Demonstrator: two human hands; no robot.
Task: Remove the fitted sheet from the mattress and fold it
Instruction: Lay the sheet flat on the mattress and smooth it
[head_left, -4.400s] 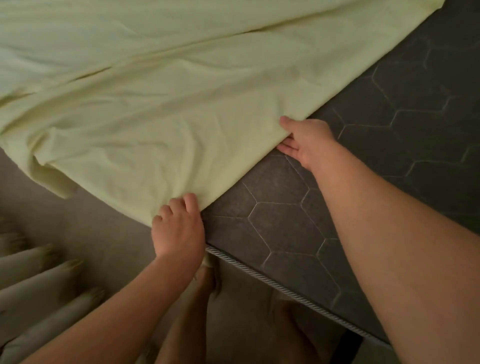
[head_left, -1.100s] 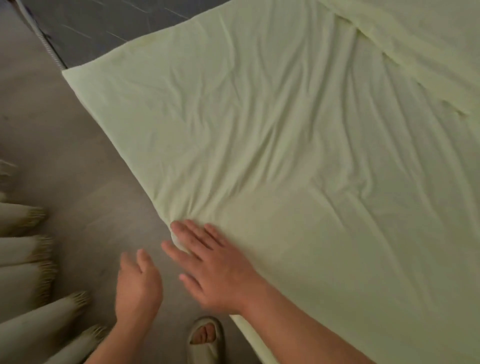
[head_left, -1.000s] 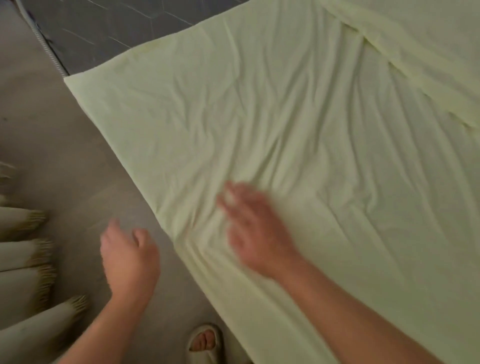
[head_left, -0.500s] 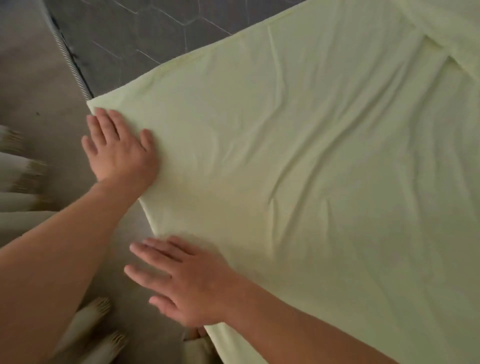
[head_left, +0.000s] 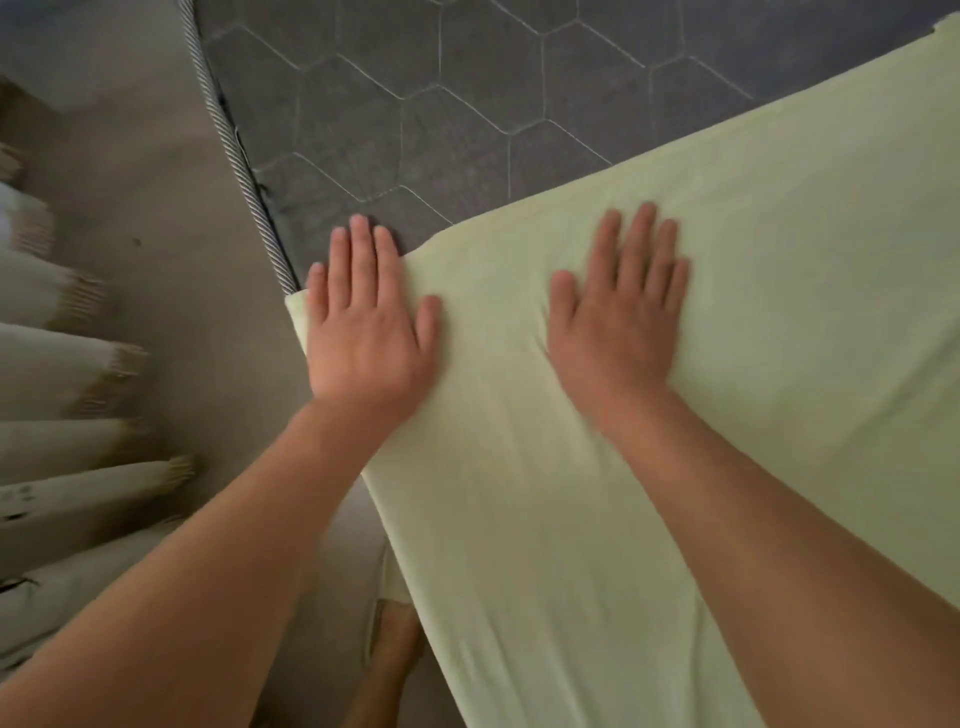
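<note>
On the grey quilted mattress, pale fitted sheet under flat, spread left hand and right hand, beside bare floor, blurred

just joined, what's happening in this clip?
A person is folding a pale yellow-green fitted sheet on a bare dark mattress with a hexagon quilt pattern. Both hands lie flat, fingers straight. The left hand presses the sheet's corner at the mattress edge, its fingertips reaching past the fabric onto the mattress. The right hand presses further in on the sheet. The sheet is off the mattress and lies as a smooth layer.
</note>
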